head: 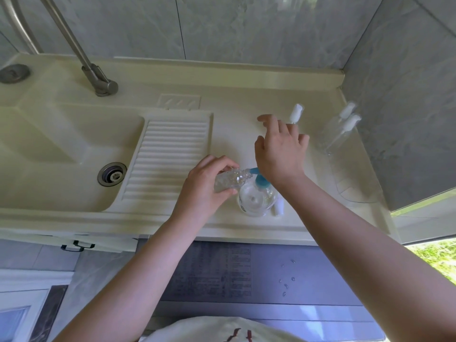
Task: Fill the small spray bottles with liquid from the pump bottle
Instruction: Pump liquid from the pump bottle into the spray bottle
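A clear pump bottle (pixel 256 199) with a blue pump head (pixel 261 181) stands on the cream counter (pixel 237 144) near its front edge. My left hand (pixel 204 186) grips a small clear bottle (pixel 228 180), uncapped and tilted, with its mouth at the blue spout (pixel 253 171). My right hand (pixel 280 149) lies over the pump head with its heel on it and its fingers spread and straight. A white spray cap (pixel 279 207) lies beside the pump bottle. Two capped small spray bottles (pixel 339 134) stand at the right. Another white spray top (pixel 295 113) shows behind my right hand.
A sink basin (pixel 49 154) with a drain (pixel 112 174) and a ribbed washboard (pixel 167 154) fills the left. A steel tap (pixel 98 80) stands behind it. A clear plastic piece (pixel 355 188) lies by the right wall. The counter's front edge runs just below the bottles.
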A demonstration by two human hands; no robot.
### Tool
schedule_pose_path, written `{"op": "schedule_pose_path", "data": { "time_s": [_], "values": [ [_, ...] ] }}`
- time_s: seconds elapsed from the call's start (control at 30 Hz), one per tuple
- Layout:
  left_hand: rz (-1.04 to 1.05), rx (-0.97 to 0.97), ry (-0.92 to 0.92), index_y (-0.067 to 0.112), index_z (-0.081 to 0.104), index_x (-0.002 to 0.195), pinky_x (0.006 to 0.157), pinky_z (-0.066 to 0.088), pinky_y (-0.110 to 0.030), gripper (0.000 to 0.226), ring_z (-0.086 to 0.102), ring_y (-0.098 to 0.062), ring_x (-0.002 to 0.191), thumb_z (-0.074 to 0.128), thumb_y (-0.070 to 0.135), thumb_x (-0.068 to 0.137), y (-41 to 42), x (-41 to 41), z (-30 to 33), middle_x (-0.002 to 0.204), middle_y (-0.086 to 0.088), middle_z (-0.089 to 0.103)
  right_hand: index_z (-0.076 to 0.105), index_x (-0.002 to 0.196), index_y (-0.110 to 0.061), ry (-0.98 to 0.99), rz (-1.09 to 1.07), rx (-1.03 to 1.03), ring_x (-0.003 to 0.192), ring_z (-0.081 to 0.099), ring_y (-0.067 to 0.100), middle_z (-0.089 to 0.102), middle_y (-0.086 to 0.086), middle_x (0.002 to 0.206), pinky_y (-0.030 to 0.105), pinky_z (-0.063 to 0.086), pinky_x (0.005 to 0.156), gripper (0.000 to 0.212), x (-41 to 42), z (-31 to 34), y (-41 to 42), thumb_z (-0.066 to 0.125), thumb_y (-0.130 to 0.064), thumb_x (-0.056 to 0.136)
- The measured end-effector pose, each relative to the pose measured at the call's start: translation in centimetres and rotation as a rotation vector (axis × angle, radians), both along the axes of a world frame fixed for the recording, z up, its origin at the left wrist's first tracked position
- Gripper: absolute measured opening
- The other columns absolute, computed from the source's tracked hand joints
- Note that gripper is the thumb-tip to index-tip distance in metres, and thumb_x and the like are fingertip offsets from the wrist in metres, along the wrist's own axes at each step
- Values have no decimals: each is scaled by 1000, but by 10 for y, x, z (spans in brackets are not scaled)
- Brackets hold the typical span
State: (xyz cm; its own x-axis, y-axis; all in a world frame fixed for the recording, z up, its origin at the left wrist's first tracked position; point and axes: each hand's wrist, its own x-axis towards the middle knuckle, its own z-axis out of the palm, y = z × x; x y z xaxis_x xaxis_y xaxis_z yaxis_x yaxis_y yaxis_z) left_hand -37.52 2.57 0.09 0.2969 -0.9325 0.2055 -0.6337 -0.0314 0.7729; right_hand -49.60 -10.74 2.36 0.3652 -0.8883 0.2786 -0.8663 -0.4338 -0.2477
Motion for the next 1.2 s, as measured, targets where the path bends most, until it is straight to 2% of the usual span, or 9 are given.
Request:
{"op": "schedule_pose_path", "data": {
  "time_s": [0.17,0.27,0.37,0.43,0.67,0.8,0.9,1.03,1.2],
  "values": [
    [4,5,0,33,65,103,89,54,-40,48,62,-7,100,86,10,66,-1,0,0,100,12,58,60,124,-21,36,6,-92,107,53,31,68,1,110,36,14,75,44,3,-6,5,42,-19,83],
    [10,-5,5,31,66,103,90,53,-39,48,62,-6,100,86,10,66,-1,1,2,100,12,59,55,131,-23,77,6,-117,110,52,30,66,0,117,37,18,77,45,4,0,5,48,-18,87],
    [13,-11,0,28,67,104,92,53,-35,47,61,-6,100,87,9,66,-1,0,1,100,10,59,48,137,-27,101,6,-55,116,48,28,62,-2,125,36,14,77,48,4,1,4,47,-17,90],
    [8,-9,10,27,68,104,92,52,-34,48,61,-6,99,86,8,65,0,-1,-1,100,9,59,48,136,-26,87,13,20,117,47,28,62,-1,125,37,15,77,47,3,-3,6,44,-16,90],
    [8,-7,18,30,66,102,91,53,-37,49,62,-6,99,87,7,64,1,0,-1,98,11,59,46,139,-28,77,30,-37,118,46,27,61,-4,126,36,14,77,51,2,4,-2,45,-14,90],
    [4,-8,23,28,67,102,91,53,-36,48,62,-7,99,86,7,64,1,-1,-2,99,11,59,49,135,-27,57,38,38,118,47,26,62,-4,122,34,11,75,46,1,-8,4,43,-16,91],
    [6,-7,28,27,67,102,91,53,-38,47,63,-8,98,86,7,64,1,1,-4,99,10,59,52,132,-27,72,41,-10,113,49,26,64,-4,119,34,10,73,46,-2,-11,4,42,-19,88],
    [5,-21,21,28,67,102,91,54,-37,47,62,-6,98,86,7,64,0,-1,-3,98,11,59,52,132,-25,29,28,-23,115,49,28,63,-4,119,38,19,79,47,-2,0,0,46,-16,86],
    [10,-24,16,30,65,102,89,54,-38,47,61,-3,99,85,8,65,2,-1,-6,98,13,57,56,124,-24,116,59,16,117,47,27,62,-2,121,36,13,76,35,-2,-7,2,43,-19,92]
  ]
}}
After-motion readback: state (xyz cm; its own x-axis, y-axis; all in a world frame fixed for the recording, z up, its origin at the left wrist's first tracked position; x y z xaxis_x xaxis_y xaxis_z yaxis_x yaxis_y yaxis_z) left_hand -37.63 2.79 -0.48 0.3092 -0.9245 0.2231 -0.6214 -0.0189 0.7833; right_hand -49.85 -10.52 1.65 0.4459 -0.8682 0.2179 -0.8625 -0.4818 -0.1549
